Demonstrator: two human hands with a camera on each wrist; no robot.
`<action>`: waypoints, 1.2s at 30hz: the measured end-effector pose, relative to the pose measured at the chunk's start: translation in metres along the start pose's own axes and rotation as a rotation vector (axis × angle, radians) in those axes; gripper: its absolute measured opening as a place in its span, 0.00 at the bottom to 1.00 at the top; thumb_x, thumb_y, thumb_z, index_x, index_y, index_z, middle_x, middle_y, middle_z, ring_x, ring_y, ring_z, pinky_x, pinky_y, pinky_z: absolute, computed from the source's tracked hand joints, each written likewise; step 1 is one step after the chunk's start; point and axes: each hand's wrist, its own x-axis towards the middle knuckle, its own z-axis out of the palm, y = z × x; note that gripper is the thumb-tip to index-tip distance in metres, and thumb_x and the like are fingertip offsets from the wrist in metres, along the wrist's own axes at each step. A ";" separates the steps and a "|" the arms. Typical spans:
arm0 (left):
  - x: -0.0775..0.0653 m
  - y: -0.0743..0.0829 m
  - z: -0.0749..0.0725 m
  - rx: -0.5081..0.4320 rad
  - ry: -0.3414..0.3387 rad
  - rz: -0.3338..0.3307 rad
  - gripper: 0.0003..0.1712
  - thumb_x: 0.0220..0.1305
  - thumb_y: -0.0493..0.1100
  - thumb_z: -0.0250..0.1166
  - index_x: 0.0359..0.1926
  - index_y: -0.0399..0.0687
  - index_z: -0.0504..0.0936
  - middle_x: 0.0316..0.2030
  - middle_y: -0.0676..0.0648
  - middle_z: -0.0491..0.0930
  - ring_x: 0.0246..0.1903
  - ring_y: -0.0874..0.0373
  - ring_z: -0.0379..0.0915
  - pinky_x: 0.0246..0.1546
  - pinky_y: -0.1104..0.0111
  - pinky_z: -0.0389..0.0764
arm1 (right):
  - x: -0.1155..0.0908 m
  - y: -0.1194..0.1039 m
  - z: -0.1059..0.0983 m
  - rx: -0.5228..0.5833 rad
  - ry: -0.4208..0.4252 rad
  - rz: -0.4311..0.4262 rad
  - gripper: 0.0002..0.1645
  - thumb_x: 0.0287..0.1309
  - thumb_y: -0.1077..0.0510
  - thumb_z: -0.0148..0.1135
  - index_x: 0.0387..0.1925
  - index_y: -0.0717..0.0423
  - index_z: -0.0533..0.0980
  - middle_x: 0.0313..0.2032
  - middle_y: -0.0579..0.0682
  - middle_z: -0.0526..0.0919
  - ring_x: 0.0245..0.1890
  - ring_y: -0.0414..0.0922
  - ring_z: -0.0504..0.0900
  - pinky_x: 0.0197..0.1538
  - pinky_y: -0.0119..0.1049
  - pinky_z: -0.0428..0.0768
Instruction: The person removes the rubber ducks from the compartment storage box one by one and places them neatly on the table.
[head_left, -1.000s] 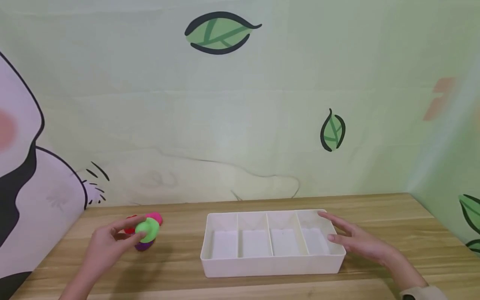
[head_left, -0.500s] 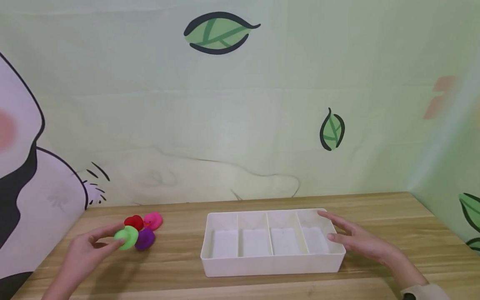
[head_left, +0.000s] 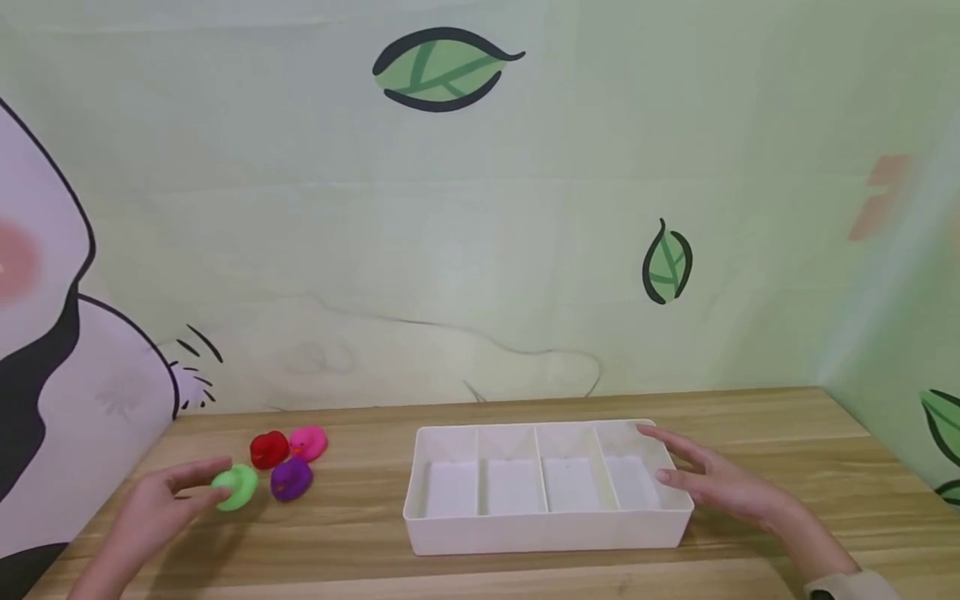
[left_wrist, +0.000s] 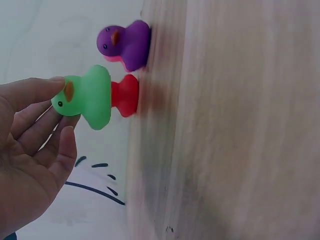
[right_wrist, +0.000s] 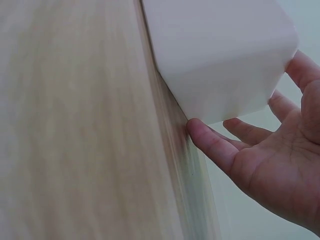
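Observation:
My left hand (head_left: 161, 500) pinches a light green rubber duck (left_wrist: 90, 97) by its head, between thumb and fingers, just above the table. Close beyond it stand a red duck (head_left: 269, 450), a pink duck (head_left: 309, 442) and a purple duck (head_left: 291, 479) in a small cluster. The left wrist view has the red one partly hidden behind the green. At the right end of a white four-part box (head_left: 540, 533), my right hand (head_left: 731, 487) holds the rim, thumb and index finger over it. Lower fingers (right_wrist: 215, 145) lie against the outside of the end wall.
The box's compartments show bare bottoms. It stands on a wood-grain table (head_left: 360, 533) to the right of the ducks. Behind the table hangs a pale green backdrop (head_left: 487, 250) with printed leaves.
My left hand has carried the green duck leftward and down, away from the other ducks, so the red and purple ones now show fully. My right hand and the box have stayed put.

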 end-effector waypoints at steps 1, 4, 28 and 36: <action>0.001 -0.002 0.000 0.013 -0.015 0.005 0.29 0.54 0.50 0.67 0.50 0.32 0.76 0.46 0.34 0.78 0.42 0.67 0.73 0.35 0.69 0.76 | 0.000 0.000 0.000 0.001 0.000 -0.002 0.36 0.64 0.57 0.49 0.69 0.52 0.48 0.68 0.66 0.37 0.60 0.62 0.57 0.52 0.44 0.71; 0.006 -0.006 0.000 0.027 -0.055 0.018 0.29 0.54 0.49 0.66 0.50 0.31 0.76 0.47 0.34 0.77 0.48 0.40 0.71 0.42 0.55 0.74 | 0.000 0.000 0.000 -0.002 0.003 -0.002 0.36 0.64 0.57 0.50 0.69 0.53 0.48 0.68 0.67 0.36 0.60 0.63 0.56 0.52 0.45 0.71; 0.021 -0.011 0.008 0.023 -0.128 0.050 0.25 0.52 0.43 0.67 0.48 0.32 0.78 0.45 0.35 0.79 0.40 0.62 0.74 0.37 0.77 0.70 | 0.001 0.003 -0.001 -0.012 0.008 0.001 0.36 0.63 0.57 0.50 0.69 0.50 0.49 0.68 0.65 0.37 0.60 0.62 0.57 0.51 0.42 0.72; 0.021 -0.010 0.009 0.039 -0.136 0.054 0.24 0.51 0.41 0.68 0.48 0.32 0.78 0.44 0.34 0.79 0.41 0.53 0.76 0.37 0.75 0.72 | 0.000 0.002 0.000 -0.051 0.033 -0.006 0.36 0.63 0.57 0.51 0.69 0.51 0.50 0.68 0.66 0.40 0.61 0.63 0.54 0.52 0.43 0.71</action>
